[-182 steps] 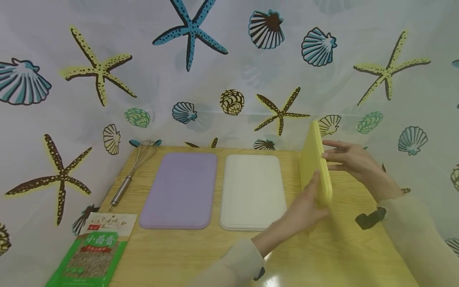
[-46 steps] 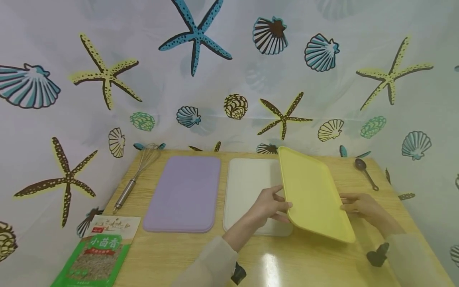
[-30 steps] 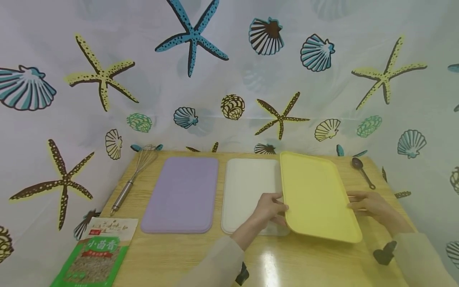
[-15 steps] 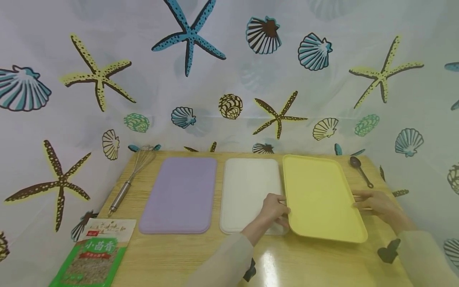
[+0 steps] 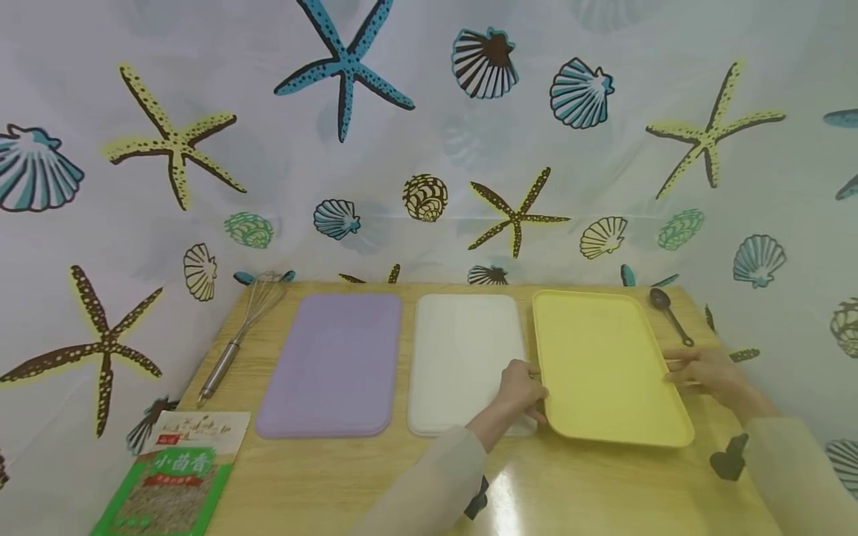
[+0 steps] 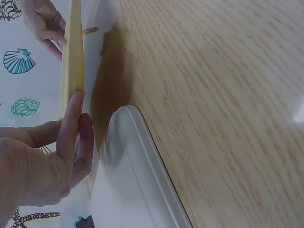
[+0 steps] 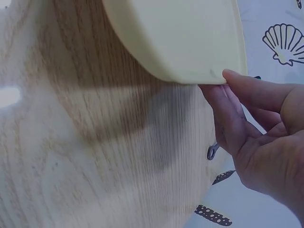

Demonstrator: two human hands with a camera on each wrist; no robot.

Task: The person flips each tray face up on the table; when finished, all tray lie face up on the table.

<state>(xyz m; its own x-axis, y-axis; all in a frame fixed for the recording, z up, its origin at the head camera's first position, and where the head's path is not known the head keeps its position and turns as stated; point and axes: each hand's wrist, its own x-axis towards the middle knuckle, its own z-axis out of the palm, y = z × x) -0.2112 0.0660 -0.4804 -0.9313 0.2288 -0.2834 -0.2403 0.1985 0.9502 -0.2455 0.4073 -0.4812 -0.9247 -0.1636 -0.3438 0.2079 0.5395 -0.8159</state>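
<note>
A shallow yellow tray (image 5: 610, 368) lies nearly level at the right of the table, its raised rim facing up. My left hand (image 5: 521, 391) pinches its left edge; the left wrist view shows thumb and fingers on either side of the tray's edge (image 6: 73, 57). On the opposite edge my right hand (image 5: 707, 376) holds on, with the thumb on top and fingers beneath in the right wrist view. A shadow under the tray (image 7: 180, 38) there shows its near corner slightly above the wood. Left of it a white tray (image 5: 462, 357) lies flat, partly behind my left hand.
A purple tray (image 5: 331, 365) lies flat beside the white one. Further left are a metal whisk (image 5: 234, 339) and a green seed packet (image 5: 174, 476). A dark spoon (image 5: 670, 316) lies at the back right. A patterned curtain (image 5: 375, 149) encloses the wooden table (image 5: 322, 484).
The yellow tray stood on edge at first. It has since tilted face up, levelled out and come down to the right of the white tray, both hands holding its sides.
</note>
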